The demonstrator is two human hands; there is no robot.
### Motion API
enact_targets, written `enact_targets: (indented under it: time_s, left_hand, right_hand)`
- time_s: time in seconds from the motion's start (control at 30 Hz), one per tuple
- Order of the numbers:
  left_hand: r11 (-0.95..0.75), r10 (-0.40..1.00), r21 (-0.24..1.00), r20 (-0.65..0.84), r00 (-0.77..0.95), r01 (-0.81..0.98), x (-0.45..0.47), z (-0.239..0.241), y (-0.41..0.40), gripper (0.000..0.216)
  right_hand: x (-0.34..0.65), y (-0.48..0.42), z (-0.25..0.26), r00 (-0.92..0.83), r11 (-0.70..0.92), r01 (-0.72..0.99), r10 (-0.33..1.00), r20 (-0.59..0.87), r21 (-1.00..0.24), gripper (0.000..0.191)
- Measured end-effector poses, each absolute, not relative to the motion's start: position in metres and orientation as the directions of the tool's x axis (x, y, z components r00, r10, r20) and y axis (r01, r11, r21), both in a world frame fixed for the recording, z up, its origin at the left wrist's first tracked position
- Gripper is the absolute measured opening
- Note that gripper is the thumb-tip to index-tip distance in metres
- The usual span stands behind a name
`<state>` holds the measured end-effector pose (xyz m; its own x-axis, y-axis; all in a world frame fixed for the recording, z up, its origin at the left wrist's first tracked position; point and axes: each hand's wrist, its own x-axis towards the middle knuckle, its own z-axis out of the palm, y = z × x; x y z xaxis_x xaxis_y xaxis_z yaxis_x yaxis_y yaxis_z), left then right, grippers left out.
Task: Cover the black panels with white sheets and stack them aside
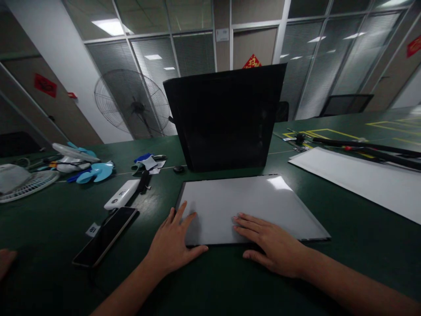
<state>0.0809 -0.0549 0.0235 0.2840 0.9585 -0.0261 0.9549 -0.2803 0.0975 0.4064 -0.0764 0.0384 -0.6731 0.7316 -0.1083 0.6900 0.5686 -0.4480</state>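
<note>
A flat white panel with thin dark edges (226, 197) lies on the green table in front of me; a ceiling light reflects off its far right part. My left hand (174, 243) rests at its near left corner, fingers spread, fingertips over the white surface and thumb along the near edge. On the near edge, right of the middle, lies my right hand (269, 241), its fingers stretched flat over the panel and its thumb off the edge. Neither hand grips anything. Just behind the panel stands a large black panel (226, 118), leaning back.
Left of the panel are a smartphone (107, 237), a white power bank (121, 194) and a light-blue fan blade (96, 172). A large white sheet (362, 180) and dark strips (368, 145) lie on the right. Another person's hand (5, 261) shows at the left edge.
</note>
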Motion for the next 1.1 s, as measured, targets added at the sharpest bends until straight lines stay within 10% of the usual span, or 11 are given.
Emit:
enact_targets:
  time_s: [0.27,0.4,0.67,0.87,1.1]
  left_hand:
    - [-0.265,0.963,0.071,-0.042,0.268,0.962,0.078,0.019,-0.055,0.109]
    - [-0.272,0.961,0.076,-0.032,0.275,0.959,0.076,0.018,-0.055,0.112]
    - [-0.278,0.96,0.081,-0.009,0.28,0.957,0.076,0.018,-0.054,0.115]
    - [-0.279,0.959,0.052,-0.023,0.281,0.959,0.075,0.018,-0.053,0.117]
    - [-0.267,0.961,0.077,-0.05,0.271,0.961,0.074,0.022,-0.053,0.114]
  right_hand:
    - [0.461,-0.04,0.032,-0.554,0.563,0.743,0.821,0.141,-0.361,0.049]
    - [0.555,0.001,0.019,-0.028,0.067,0.991,0.947,0.321,-0.112,0.051]
    - [0.671,0.006,-0.007,0.512,-0.497,0.859,0.834,0.204,-0.125,0.069]
    - [0.669,0.005,-0.005,0.514,-0.503,0.858,0.843,0.156,-0.109,0.053]
    - [0.658,0.014,-0.01,0.525,-0.522,0.851,0.836,0.159,-0.067,0.082]
